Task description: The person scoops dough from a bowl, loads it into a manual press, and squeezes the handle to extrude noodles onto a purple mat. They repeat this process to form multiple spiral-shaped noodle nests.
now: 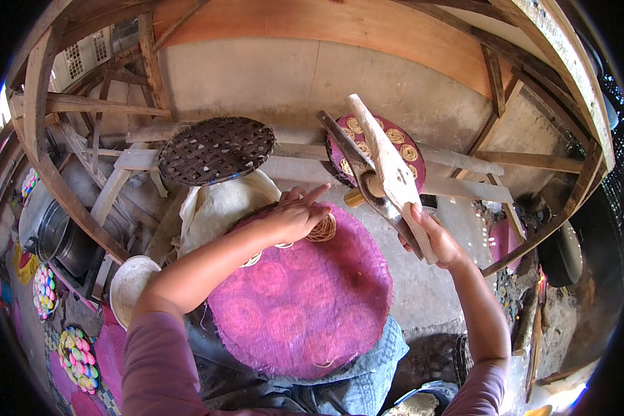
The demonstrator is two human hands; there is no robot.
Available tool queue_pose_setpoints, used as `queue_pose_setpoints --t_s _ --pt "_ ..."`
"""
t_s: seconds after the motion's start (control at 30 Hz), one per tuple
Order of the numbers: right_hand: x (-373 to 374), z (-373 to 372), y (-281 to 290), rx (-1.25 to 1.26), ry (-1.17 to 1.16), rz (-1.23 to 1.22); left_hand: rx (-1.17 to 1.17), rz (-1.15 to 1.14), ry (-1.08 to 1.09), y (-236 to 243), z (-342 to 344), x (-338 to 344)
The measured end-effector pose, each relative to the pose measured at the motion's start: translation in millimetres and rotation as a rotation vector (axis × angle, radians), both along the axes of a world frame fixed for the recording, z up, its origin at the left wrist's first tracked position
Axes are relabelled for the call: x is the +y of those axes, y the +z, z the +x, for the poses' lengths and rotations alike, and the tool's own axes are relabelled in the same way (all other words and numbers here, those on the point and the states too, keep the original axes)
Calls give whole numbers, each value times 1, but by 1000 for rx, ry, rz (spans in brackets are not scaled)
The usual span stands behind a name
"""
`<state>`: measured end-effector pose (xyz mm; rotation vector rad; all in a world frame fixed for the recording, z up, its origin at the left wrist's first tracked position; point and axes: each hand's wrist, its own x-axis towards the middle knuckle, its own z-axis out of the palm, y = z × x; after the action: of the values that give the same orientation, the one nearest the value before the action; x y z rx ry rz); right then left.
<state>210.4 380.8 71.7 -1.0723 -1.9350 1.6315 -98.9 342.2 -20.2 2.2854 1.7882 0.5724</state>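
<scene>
My right hand point(437, 239) grips a two-handled wooden noodle press point(390, 173) by its lower end, holding it tilted above the right side of my lap. A short yellowish cylinder juts from the press's middle. Across my lap lies a round tray covered with a pink cloth point(305, 298). Near its far edge sits a pale coil of thin noodle strands point(322, 229), with more coils partly hidden under my left forearm. Over these coils my left hand point(299, 216) hovers, empty, fingers apart and index finger stretched to the right. Faint round shapes show through the cloth.
Beyond the press, a round pink tray point(417, 179) carries several noodle coils. A dark woven tray point(215, 151) rests on a pale cloth-covered sack point(222, 208). At left are a white bowl point(128, 288) and a metal pot point(59, 229). A curved wooden frame point(83, 215) surrounds the space.
</scene>
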Motion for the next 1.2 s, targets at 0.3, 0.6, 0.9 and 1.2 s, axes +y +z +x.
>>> queue_pose_setpoints --t_s 0.3,0.6,0.9,1.2 --pt "-23 23 24 48 177 -49 -1879 -9 -625 119 -1 38" --pt "-2 24 43 -191 178 -400 -2419 -71 -521 62 37 113" --pt "-14 -1 53 -346 174 -204 -2433 0 -647 25 8 123" --pt "-27 -2 71 -418 36 -45 -2354 63 -464 73 24 97"
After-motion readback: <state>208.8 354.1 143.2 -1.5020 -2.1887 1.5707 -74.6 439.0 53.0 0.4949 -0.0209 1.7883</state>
